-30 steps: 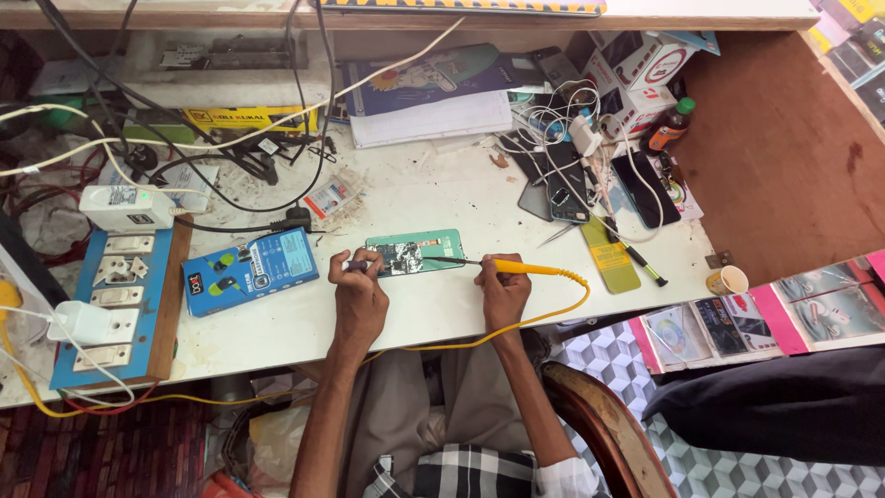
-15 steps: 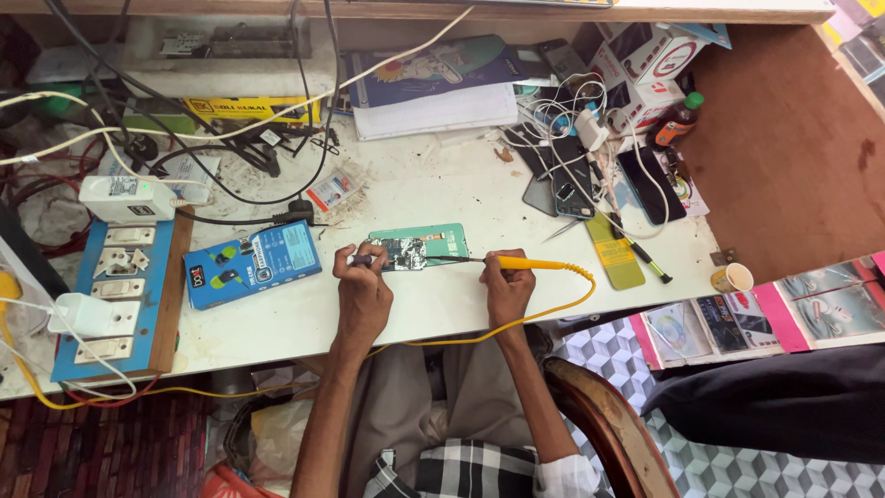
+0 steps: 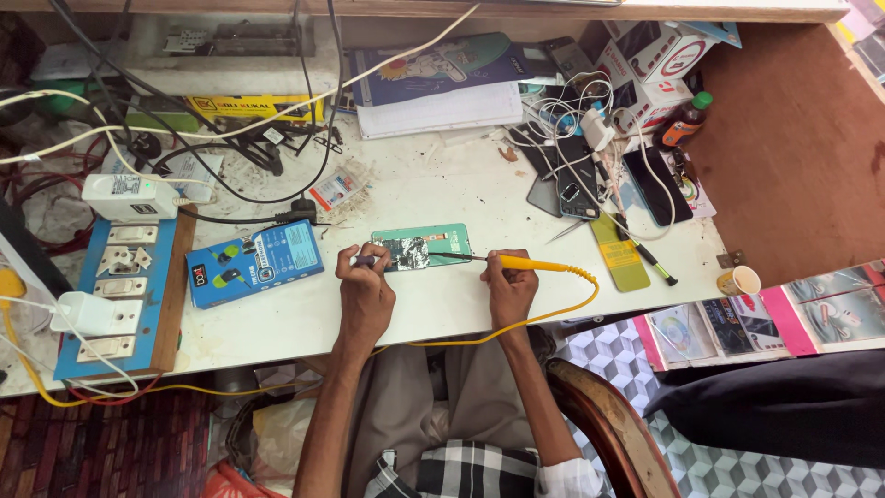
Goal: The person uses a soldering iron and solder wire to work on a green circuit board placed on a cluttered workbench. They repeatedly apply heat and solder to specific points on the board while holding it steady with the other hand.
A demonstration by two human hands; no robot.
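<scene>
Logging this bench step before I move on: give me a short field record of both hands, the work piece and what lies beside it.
left hand: grip on a small dark tool, tip at the board
right hand: grip on the yellow-handled soldering iron, tip on the board
work piece: green opened phone board with silver foil, flat on the white worktable
left of it: blue rectangular box
right of it: yellow flat card

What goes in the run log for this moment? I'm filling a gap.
left hand: pinches small tool at circuit board | right hand: holds yellow soldering iron, tip over board | surface: white workbench
</scene>
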